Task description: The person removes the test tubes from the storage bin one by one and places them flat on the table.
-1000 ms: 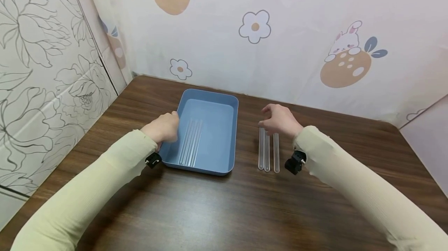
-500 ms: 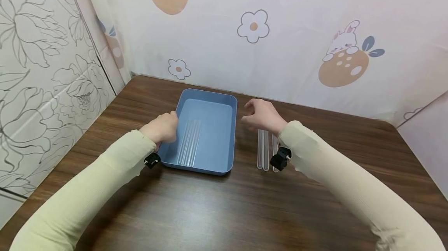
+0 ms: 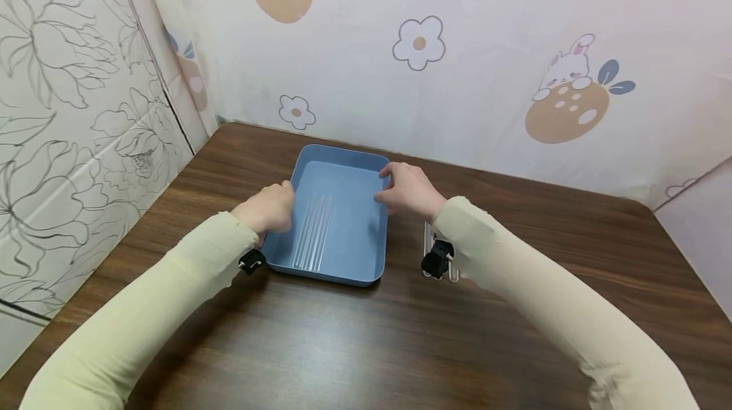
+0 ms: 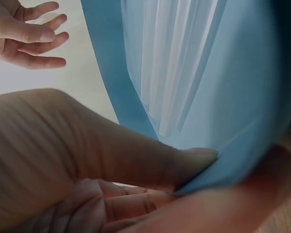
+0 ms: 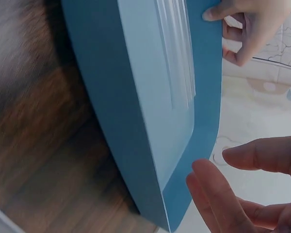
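A shallow blue tray (image 3: 356, 248) lies on the table, with several clear test tubes (image 3: 312, 235) side by side in its left half. At the tray's left wall, my left hand (image 3: 265, 208) pinches the rim; the left wrist view has its thumb (image 4: 184, 162) inside the wall and fingers outside. My right hand (image 3: 413, 191) hovers by the tray's right rim, thumb and fingers parted and nothing between them. Beneath my right forearm, more clear test tubes (image 3: 427, 238) lie on the table, mostly hidden by the wrist and sleeve.
The dark wooden table (image 3: 320, 346) extends toward me and to the right. A papered wall (image 3: 474, 98) with cartoon prints stands behind its back edge, and a flower-patterned panel (image 3: 63, 143) is at the left. Each wrist carries a small black camera (image 3: 438, 260).
My right hand has moved left from above the loose test tubes to the tray's right rim, its fingers still apart. My left hand stays on the left rim and the tray has not shifted.
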A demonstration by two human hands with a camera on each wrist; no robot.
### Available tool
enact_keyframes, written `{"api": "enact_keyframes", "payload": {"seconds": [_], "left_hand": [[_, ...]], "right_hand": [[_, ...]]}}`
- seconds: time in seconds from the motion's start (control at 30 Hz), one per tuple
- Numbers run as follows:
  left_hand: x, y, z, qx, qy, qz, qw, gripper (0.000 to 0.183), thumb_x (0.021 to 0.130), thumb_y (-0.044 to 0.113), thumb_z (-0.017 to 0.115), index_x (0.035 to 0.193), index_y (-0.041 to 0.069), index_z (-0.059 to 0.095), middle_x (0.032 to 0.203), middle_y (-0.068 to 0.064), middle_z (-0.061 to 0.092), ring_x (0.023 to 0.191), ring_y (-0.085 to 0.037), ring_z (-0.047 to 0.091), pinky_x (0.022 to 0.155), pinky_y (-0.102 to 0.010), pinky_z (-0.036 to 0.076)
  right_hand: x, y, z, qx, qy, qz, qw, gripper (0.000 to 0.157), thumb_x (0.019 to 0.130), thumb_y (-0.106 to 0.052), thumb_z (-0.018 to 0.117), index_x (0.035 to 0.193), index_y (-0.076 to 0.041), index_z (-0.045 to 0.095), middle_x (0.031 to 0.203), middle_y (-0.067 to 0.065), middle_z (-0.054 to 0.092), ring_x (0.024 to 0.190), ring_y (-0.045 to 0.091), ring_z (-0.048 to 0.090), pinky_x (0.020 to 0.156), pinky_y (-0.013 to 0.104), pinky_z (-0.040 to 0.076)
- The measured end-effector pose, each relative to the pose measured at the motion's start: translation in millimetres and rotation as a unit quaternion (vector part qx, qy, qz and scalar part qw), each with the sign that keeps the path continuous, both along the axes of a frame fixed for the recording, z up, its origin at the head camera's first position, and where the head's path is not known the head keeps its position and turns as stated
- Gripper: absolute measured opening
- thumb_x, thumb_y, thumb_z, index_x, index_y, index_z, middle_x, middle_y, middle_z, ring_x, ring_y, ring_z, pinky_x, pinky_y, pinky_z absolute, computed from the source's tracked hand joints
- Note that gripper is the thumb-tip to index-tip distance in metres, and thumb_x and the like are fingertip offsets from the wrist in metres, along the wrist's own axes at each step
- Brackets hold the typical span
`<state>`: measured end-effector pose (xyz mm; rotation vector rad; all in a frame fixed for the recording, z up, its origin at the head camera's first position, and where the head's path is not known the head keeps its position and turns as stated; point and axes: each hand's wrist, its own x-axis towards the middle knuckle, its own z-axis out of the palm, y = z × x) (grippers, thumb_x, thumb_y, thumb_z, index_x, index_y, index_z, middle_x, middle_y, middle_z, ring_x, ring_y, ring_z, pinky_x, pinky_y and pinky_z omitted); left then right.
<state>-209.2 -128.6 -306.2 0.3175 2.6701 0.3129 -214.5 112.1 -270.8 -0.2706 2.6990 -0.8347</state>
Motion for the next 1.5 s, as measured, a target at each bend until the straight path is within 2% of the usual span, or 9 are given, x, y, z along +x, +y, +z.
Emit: {"api": "enact_keyframes", "payload": {"seconds": [0.1, 0.3, 0.4, 0.6, 0.87, 1.07, 1.2, 1.33, 1.5], "left_hand": [[-0.2, 0, -0.3, -0.001, -0.003, 0.003, 1.0000, 0.069, 0.088, 0.000, 0.050, 0.143, -0.019, 0.013, 0.121, -0.041, 0.049, 0.056, -0.028, 0.066, 0.055, -0.032, 0.054], [0.2, 0, -0.2, -0.010, 0.011, -0.007, 0.9999, 0.069, 0.087, 0.000, 0.052, 0.142, -0.021, 0.016, 0.120, -0.038, 0.051, 0.080, -0.031, 0.063, 0.066, -0.033, 0.052], [0.4, 0, -0.4, -0.010, 0.017, -0.010, 0.9998, 0.068, 0.087, 0.001, 0.053, 0.141, -0.021, 0.017, 0.121, -0.038, 0.051, 0.085, -0.032, 0.061, 0.069, -0.035, 0.051], [1.1, 0, -0.6, -0.006, 0.014, -0.009, 0.9998, 0.068, 0.088, 0.000, 0.051, 0.142, -0.021, 0.015, 0.120, -0.039, 0.051, 0.084, -0.033, 0.064, 0.069, -0.035, 0.053], [2.0, 0, -1.4, 0.000, 0.004, -0.005, 1.0000, 0.067, 0.089, -0.002, 0.048, 0.143, -0.020, 0.013, 0.119, -0.041, 0.051, 0.065, -0.028, 0.066, 0.061, -0.032, 0.054], [2.5, 0, -0.8, -0.004, 0.014, -0.005, 0.9999, 0.068, 0.087, -0.001, 0.050, 0.142, -0.021, 0.015, 0.104, -0.037, 0.058, 0.065, -0.028, 0.066, 0.061, -0.031, 0.052], [2.5, 0, -1.3, -0.003, 0.017, -0.008, 0.9998, 0.069, 0.088, -0.001, 0.049, 0.143, -0.020, 0.013, 0.105, -0.037, 0.058, 0.065, -0.028, 0.065, 0.062, -0.031, 0.052], [2.4, 1, -2.5, -0.005, 0.024, -0.008, 0.9997, 0.069, 0.087, 0.000, 0.051, 0.142, -0.021, 0.015, 0.107, -0.036, 0.058, 0.073, -0.030, 0.065, 0.065, -0.033, 0.052], [2.3, 1, -2.7, -0.006, 0.022, 0.003, 0.9997, 0.069, 0.087, 0.001, 0.053, 0.142, -0.020, 0.017, 0.110, -0.036, 0.057, 0.077, -0.032, 0.065, 0.068, -0.036, 0.054]], "right_hand": [[-1.0, -8, -3.4, 0.003, -0.003, 0.005, 1.000, 0.048, 0.088, -0.013, 0.061, 0.133, 0.000, 0.049, 0.110, 0.019, 0.064, 0.073, 0.021, 0.071, 0.081, 0.035, 0.056], [-1.0, -22, -7.5, 0.009, -0.008, 0.012, 1.000, 0.047, 0.089, -0.013, 0.061, 0.132, 0.000, 0.050, 0.108, 0.018, 0.065, 0.078, 0.026, 0.072, 0.085, 0.035, 0.055], [0.5, -27, -9.2, 0.016, -0.005, 0.023, 1.000, 0.047, 0.088, -0.013, 0.061, 0.130, 0.003, 0.051, 0.102, 0.015, 0.067, 0.072, 0.023, 0.072, 0.084, 0.034, 0.054], [0.8, -36, -13.9, 0.021, -0.010, 0.025, 0.999, 0.048, 0.088, -0.015, 0.061, 0.132, 0.003, 0.050, 0.102, 0.015, 0.068, 0.070, 0.020, 0.071, 0.083, 0.034, 0.055], [-1.7, -51, -22.3, 0.019, -0.009, 0.039, 0.999, 0.047, 0.089, -0.015, 0.062, 0.132, 0.002, 0.051, 0.103, 0.015, 0.070, 0.067, 0.016, 0.070, 0.086, 0.036, 0.054], [-1.7, -59, -27.8, 0.016, -0.008, 0.040, 0.999, 0.048, 0.089, -0.015, 0.064, 0.132, 0.002, 0.051, 0.101, 0.014, 0.070, 0.064, 0.015, 0.069, 0.087, 0.035, 0.054], [-2.9, -63, -31.5, 0.016, -0.007, 0.039, 0.999, 0.048, 0.088, -0.016, 0.064, 0.131, 0.002, 0.052, 0.101, 0.014, 0.070, 0.064, 0.017, 0.069, 0.089, 0.036, 0.053], [-3.2, -65, -33.3, 0.022, -0.008, 0.040, 0.999, 0.048, 0.088, -0.016, 0.065, 0.131, 0.002, 0.052, 0.099, 0.014, 0.070, 0.065, 0.019, 0.070, 0.090, 0.036, 0.052], [-5.1, -66, -34.8, 0.031, -0.017, 0.036, 0.999, 0.050, 0.088, -0.017, 0.066, 0.132, 0.001, 0.051, 0.116, 0.018, 0.065, 0.065, 0.018, 0.070, 0.093, 0.036, 0.050]]}}
